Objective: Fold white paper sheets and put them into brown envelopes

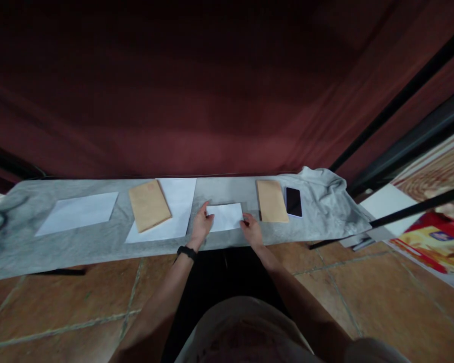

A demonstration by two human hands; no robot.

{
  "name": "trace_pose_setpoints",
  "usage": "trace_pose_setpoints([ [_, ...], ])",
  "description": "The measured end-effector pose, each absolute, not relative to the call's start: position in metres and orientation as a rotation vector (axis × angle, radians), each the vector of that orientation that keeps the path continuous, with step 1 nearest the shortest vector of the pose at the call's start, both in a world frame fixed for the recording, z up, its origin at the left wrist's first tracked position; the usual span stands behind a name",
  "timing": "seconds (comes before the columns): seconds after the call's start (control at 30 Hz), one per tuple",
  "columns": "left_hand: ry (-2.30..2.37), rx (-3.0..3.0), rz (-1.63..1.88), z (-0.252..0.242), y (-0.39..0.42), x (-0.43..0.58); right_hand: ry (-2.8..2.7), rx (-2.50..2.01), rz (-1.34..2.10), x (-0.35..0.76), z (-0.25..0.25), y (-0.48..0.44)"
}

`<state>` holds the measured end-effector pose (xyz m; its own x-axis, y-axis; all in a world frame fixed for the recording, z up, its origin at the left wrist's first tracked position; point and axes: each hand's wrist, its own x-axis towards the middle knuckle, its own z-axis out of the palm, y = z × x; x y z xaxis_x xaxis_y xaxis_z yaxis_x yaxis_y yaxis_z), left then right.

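A small white piece of paper [225, 217], apparently folded, is held low over the grey cloth in front of me. My left hand [202, 223] grips its left edge, thumb on top. At the opposite edge, my right hand [251, 230] pinches the lower right corner with curled fingers. Left of my hands, a stack of brown paper envelopes [149, 205] rests partly on large white sheets [179, 209]. More brown paper envelopes [271, 201] lie close to my right hand.
The narrow bench [109, 249] is covered by the grey cloth. Another white sheet [77, 213] lies far left, and a phone [294, 202] lies right of the envelopes. A dark red curtain [212, 126] hangs behind. A red and yellow box [439, 244] stands at the right.
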<state>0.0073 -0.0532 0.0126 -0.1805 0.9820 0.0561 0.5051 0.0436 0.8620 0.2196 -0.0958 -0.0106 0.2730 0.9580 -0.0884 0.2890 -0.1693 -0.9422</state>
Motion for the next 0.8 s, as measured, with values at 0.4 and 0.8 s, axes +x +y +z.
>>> trace_pose_setpoints([
  [0.4, 1.673, 2.366, 0.404, -0.003, -0.092, 0.054, -1.921, -2.017, 0.33, 0.209, -0.003, -0.104],
  [0.8, 1.6, 2.438, 0.266, -0.004, -0.085, 0.066, -2.205, -1.768, 0.293, 0.207, -0.016, -0.095],
])
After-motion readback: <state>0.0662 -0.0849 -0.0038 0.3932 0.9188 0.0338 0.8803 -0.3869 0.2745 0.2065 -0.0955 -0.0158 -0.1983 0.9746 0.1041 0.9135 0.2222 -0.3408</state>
